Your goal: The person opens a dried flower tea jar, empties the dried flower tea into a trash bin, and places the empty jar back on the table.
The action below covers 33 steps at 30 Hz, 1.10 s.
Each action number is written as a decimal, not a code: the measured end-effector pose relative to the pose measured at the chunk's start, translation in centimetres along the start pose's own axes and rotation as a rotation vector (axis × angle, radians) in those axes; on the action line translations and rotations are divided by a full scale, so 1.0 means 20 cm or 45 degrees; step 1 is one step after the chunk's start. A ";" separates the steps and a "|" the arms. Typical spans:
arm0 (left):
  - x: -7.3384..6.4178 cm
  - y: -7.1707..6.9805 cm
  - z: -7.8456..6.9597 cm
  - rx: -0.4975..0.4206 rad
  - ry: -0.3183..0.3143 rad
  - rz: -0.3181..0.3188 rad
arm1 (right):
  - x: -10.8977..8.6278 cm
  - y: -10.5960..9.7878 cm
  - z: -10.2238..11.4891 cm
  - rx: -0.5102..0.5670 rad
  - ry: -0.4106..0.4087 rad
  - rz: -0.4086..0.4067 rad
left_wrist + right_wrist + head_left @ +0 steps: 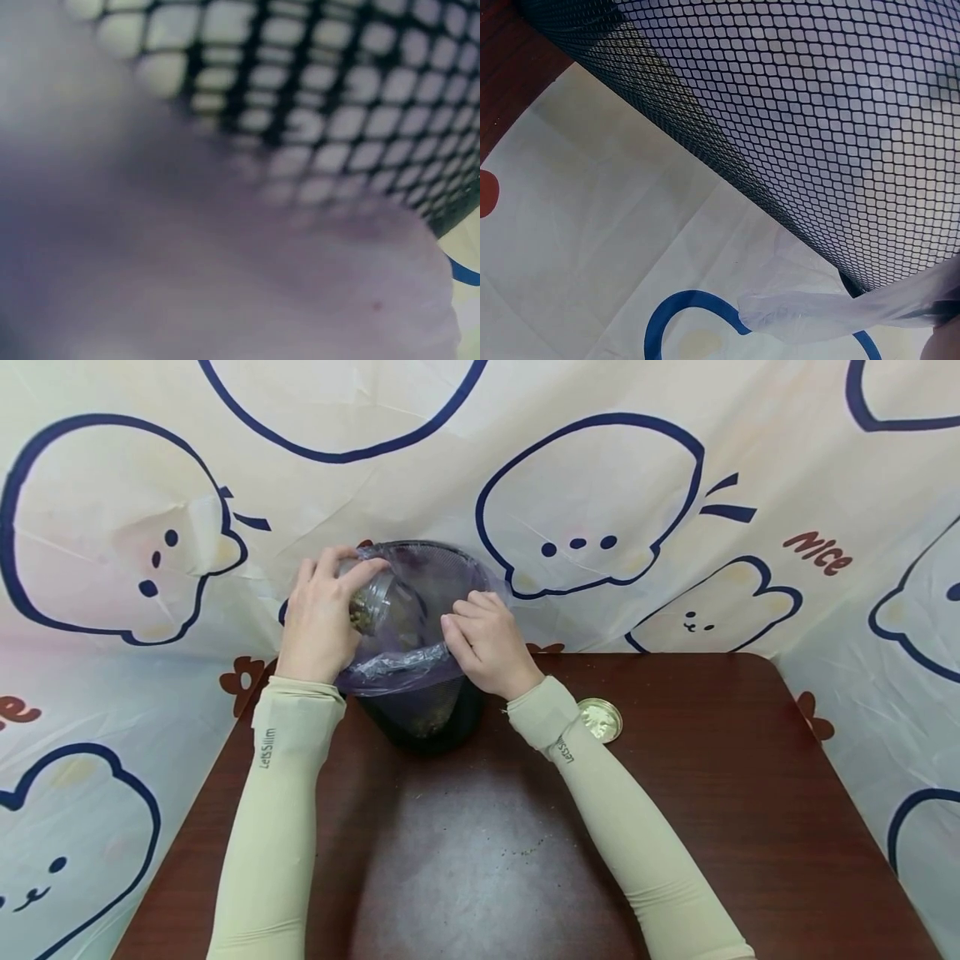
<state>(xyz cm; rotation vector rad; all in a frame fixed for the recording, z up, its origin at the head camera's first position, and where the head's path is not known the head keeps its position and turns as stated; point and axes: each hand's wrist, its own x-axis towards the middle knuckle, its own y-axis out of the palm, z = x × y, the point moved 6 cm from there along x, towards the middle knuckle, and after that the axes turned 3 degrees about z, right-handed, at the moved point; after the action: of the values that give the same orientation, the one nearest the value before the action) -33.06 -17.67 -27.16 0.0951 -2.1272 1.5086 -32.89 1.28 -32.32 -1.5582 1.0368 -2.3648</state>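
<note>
A black mesh wastebasket (420, 722) stands near the back of the table, lined with a thin purple plastic bag (397, 672) folded over its rim. My left hand (318, 618) grips a clear jar (370, 603) with greenish-brown bits inside, tilted at the basket's opening. At the right side of the rim, the fingers of my right hand (487, 642) curl over the liner's edge. Close-up mesh (802, 112) fills much of the right wrist view, with a loose flap of the bag (817, 313) below it. The left wrist view is mostly blur, with mesh (330, 82) across its top.
A round gold-coloured lid (600, 720) lies on the dark brown table (705, 793), beside my right sleeve. Small crumbs (525, 850) are scattered in front of the basket. Behind the table hangs a cartoon-printed cloth (420, 502).
</note>
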 end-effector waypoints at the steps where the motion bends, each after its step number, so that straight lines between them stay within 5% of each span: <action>1: 0.00 0.00 0.00 0.003 0.001 0.003 | 0.00 0.00 0.00 -0.001 0.000 0.000; 33: 0.00 0.01 0.00 0.020 0.006 0.038 | 0.00 0.00 0.00 0.000 -0.002 -0.015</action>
<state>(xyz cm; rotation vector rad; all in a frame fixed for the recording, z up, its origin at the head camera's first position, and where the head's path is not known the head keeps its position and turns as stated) -33.13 -17.57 -27.22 0.0659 -2.1223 1.5412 -32.86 1.33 -32.24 -1.5699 1.0300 -2.3706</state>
